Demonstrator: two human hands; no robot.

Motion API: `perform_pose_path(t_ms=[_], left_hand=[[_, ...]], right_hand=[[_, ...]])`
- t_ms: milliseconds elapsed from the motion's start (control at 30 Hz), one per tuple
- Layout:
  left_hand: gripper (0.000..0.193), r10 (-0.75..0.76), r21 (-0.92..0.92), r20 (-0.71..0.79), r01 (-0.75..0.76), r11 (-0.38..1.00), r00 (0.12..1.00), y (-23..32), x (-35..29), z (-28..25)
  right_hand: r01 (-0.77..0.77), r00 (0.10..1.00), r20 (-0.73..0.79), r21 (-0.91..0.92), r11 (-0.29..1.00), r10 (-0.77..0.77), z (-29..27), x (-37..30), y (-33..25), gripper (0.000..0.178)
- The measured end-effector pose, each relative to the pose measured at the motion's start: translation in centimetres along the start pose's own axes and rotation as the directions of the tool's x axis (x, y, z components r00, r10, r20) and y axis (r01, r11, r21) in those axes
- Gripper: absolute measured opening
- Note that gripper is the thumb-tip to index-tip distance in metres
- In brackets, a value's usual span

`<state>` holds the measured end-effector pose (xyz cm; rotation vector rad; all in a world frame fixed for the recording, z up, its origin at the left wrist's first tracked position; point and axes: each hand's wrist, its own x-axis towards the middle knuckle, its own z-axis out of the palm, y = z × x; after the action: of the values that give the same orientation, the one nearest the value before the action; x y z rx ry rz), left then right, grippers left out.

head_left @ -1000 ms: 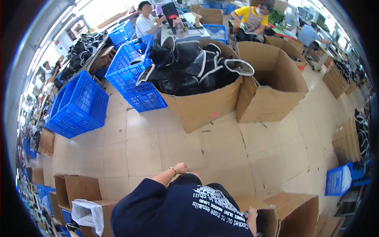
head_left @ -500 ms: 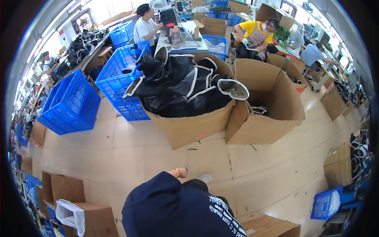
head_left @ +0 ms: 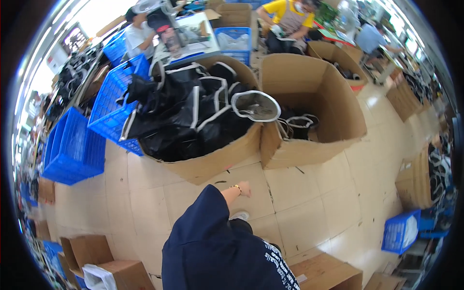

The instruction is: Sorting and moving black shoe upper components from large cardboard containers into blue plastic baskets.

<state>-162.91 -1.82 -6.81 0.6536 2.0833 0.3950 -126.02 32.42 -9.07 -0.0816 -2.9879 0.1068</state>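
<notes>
My left hand (head_left: 245,189), with a beaded bracelet at its wrist, hangs over the tiled floor in front of the boxes. It touches none of them; its fingers are too small and smeared to make out. My right hand is out of sight. Nearest ahead stands a cardboard box (head_left: 212,162) heaped with black pieces (head_left: 181,108) edged in white binding. One piece with a round white-rimmed opening (head_left: 256,106) leans over its right side. Beside it, a second open cardboard box (head_left: 309,153) holds a few similar pieces (head_left: 300,122) low inside.
Blue plastic crates (head_left: 72,150) stand at the left, with another blue crate (head_left: 108,106) behind the heaped box. A person in yellow (head_left: 290,24) and a person in white (head_left: 137,36) sit beyond. Cardboard boxes (head_left: 316,275) lie close behind me.
My view has shifted toward the boxes and to the right, so they look nearer and further left. My left hand has swung forward and right, with more forearm showing.
</notes>
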Motion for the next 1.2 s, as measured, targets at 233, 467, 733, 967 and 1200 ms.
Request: perform_pose_path(t_ms=[233,467,733,967,1200], left_hand=[[0.061,-0.072,0.074,0.228,0.057,0.996,0.971,8.4,5.0,2.6],[0.044,-0.165,-0.165,0.534,0.294,0.942,0.829,20.9,13.2,13.6],[0.041,-0.180,0.350,0.524,-0.018,0.936,0.833,35.3,23.1,15.5],[0.038,-0.092,0.541,0.570,-0.288,0.791,0.817,54.4,32.2,26.3],[0.035,0.056,0.576,0.708,-0.622,0.531,0.704,76.7,45.9,24.1]], right_hand=[[-0.647,0.756,-0.135,-0.303,0.700,0.641,2.8,-26.6,-6.9,0.036],[-0.998,-0.004,0.558,-0.059,0.034,0.830,-3.5,-30.7,2.0,0.024],[-0.716,-0.433,0.454,0.353,-0.603,0.779,-8.6,-29.8,10.1,0.023],[-0.594,-0.455,0.452,0.488,-0.640,0.767,-9.5,-28.7,22.7,0.023],[-0.726,-0.583,0.509,0.025,-0.687,0.634,-4.5,-34.1,32.2,0.027]])
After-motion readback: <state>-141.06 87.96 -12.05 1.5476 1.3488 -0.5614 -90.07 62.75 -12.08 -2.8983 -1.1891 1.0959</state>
